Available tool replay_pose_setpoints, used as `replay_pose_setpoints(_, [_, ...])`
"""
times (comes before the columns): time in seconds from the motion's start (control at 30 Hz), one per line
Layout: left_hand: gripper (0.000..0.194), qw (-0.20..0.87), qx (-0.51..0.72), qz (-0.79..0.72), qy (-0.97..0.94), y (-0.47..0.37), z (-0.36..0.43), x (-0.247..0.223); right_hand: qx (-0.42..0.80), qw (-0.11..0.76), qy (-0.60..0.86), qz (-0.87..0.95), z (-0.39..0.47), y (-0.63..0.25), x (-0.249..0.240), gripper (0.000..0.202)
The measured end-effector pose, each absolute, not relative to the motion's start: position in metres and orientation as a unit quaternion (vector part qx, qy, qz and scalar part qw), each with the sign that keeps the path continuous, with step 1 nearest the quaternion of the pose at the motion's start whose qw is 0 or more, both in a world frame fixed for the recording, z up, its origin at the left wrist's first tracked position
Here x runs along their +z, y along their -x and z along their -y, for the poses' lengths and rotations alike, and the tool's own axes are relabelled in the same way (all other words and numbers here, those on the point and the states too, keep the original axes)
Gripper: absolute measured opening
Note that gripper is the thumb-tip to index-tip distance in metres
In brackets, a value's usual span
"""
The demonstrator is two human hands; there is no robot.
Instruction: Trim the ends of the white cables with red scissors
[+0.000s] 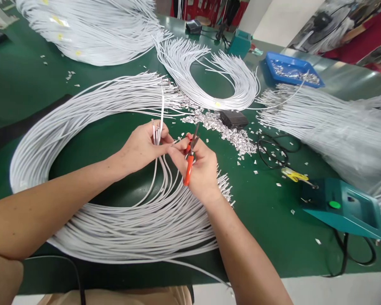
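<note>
Several white cables [158, 134] run through the left hand [145, 145].

white wires [158, 136], bunched, curving, orange-handled scissors [189, 162], tilted

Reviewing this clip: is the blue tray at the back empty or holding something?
Holding something: small silvery pieces lie across the floor of the blue tray. How deep they lie, I cannot tell.

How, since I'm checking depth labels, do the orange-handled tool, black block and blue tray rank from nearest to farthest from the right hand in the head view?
1. Orange-handled tool: held in the right hand.
2. Black block: beyond the hand, toward its right, beside the silvery pieces.
3. Blue tray: farther back and farther right.
</note>
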State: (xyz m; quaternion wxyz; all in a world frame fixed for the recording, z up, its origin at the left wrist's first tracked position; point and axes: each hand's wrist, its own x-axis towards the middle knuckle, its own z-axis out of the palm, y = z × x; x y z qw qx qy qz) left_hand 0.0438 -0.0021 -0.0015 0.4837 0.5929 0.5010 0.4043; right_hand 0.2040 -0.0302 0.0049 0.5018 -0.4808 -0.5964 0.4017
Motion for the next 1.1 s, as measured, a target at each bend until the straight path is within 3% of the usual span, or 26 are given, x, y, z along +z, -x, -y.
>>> replay_pose_setpoints(0.13, [0.037,0.487,0.4,-0.518,-0.578,-0.044,0.002,-0.001,0.417,0.544,0.544,0.484,0.028,-0.206,0.006,0.035])
replay_pose_setpoints(0.33, [0.031,0.512,0.384,-0.506,-0.579,-0.044,0.001,0.002,0.476,0.509,0.515,0.498,0.018,-0.208,-0.004,0.017])
replay_pose_setpoints(0.47, [0.024,0.571,0.369,-0.475,-0.559,-0.041,0.001,0.006,0.346,0.585,0.57,0.463,0.015,-0.214,-0.008,0.012])
replay_pose_setpoints(0.6, [0.033,0.547,0.364,-0.509,-0.557,-0.039,0.001,0.003,0.253,0.612,0.563,0.495,0.02,-0.214,-0.004,0.014])
replay_pose_setpoints(0.8, [0.058,0.562,0.356,-0.482,-0.571,-0.037,0.001,-0.001,0.411,0.504,0.525,0.549,0.025,-0.206,0.001,0.02])
replay_pose_setpoints(1.1, [0.036,0.609,0.429,-0.47,-0.473,-0.038,-0.004,0.009,0.604,0.39,0.508,0.475,0.024,-0.202,0.006,0.027])
